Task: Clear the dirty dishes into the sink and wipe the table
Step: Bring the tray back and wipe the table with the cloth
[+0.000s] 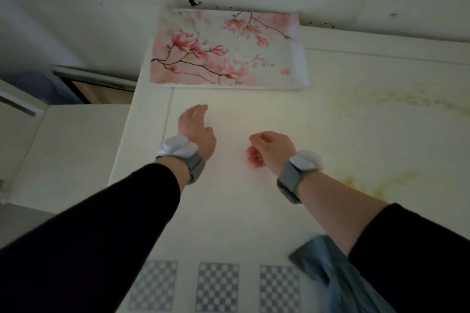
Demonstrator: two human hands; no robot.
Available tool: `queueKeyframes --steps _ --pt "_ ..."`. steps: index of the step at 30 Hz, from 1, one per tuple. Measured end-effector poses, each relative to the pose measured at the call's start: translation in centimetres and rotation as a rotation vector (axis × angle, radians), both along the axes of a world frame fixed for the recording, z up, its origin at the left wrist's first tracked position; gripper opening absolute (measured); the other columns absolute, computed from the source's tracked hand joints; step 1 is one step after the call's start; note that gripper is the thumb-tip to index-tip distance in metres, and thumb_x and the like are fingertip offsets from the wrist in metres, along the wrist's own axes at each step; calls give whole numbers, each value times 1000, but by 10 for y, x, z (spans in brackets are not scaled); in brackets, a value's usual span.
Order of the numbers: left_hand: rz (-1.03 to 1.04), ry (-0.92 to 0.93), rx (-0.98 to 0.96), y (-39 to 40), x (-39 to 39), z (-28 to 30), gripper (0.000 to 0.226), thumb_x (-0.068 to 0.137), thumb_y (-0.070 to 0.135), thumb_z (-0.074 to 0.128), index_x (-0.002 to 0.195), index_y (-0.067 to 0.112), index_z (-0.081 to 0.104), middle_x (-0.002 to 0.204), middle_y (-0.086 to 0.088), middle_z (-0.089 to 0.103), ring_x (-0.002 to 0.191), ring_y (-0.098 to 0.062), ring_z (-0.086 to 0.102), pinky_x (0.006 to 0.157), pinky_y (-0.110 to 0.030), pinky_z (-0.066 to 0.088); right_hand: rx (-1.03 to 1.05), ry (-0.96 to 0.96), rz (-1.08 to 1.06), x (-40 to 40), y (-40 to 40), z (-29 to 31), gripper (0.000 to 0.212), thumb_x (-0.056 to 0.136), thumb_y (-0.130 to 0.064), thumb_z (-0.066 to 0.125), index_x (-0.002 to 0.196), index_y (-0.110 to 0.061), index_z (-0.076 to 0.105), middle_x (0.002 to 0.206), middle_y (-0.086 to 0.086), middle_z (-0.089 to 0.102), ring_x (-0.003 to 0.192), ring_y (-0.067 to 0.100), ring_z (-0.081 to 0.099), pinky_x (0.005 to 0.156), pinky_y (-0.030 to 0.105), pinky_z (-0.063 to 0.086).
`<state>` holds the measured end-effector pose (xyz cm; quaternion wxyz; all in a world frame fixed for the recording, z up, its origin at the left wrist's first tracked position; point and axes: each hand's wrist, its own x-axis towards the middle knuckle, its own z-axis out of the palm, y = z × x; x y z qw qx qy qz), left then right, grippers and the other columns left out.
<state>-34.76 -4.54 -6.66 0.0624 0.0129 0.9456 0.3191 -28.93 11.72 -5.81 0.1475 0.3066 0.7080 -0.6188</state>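
tray: rectangular, printed with pink blossoms on dark branches, lying flat at the far edge of the table against the wall; nothing lies in it.
table: white top, with yellowish stains along its right side, one band far right and another patch near the right forearm.
cloth: blue, crumpled, on the near right part of the table, partly under the right sleeve; neither hand touches it.
left hand: above the table near its left edge, fingers straight and close together, pointing toward the tray, holding nothing; the tray lies just beyond the fingertips, apart from them.
right hand: over the middle of the table, fingers curled loosely inward, holding nothing; the tray is well beyond it, the cloth behind it near the elbow.
wrist bands: grey strap with a white unit on each wrist.
checkered cards: three in a row on the near edge of the table.
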Motion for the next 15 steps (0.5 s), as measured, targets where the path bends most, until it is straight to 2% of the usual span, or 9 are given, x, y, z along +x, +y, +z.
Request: queueKeyframes --steps 4,6,9,13,15 --pt "-19 -15 43 25 72 -2 52 86 1 52 137 8 45 142 -10 43 134 -26 34 108 -24 21 240 96 150 69 44 6 15 88 -28 59 75 -24 66 72 -3 72 61 14 69 64 34 58" --pt "-51 -16 54 37 109 -3 52 85 0 53 136 9 47 141 -9 44 132 -26 35 109 -26 25 373 152 262 105 65 10 12 89 -32 57 83 -29 67 79 -7 73 70 10 69 69 29 55" --pt "-111 -52 53 46 156 -12 51 86 1 53 136 10 47 142 -7 42 134 -24 33 111 -27 26 607 280 489 158 92 12 18 91 -28 57 102 -22 70 95 -7 69 84 7 61 79 22 49" --pt "-133 -43 44 61 224 -21 51 84 1 54 134 8 49 141 -6 42 134 -25 32 111 -26 25 804 539 742 234 121 10 16 86 -22 65 97 -12 71 98 1 67 96 21 57 90 30 47" --pt "-141 -35 39 61 243 -25 51 81 -1 56 131 6 52 140 -9 44 133 -27 33 110 -27 25 807 499 876 254 122 1 35 85 -37 63 114 -17 67 117 1 62 111 25 52 99 34 41"
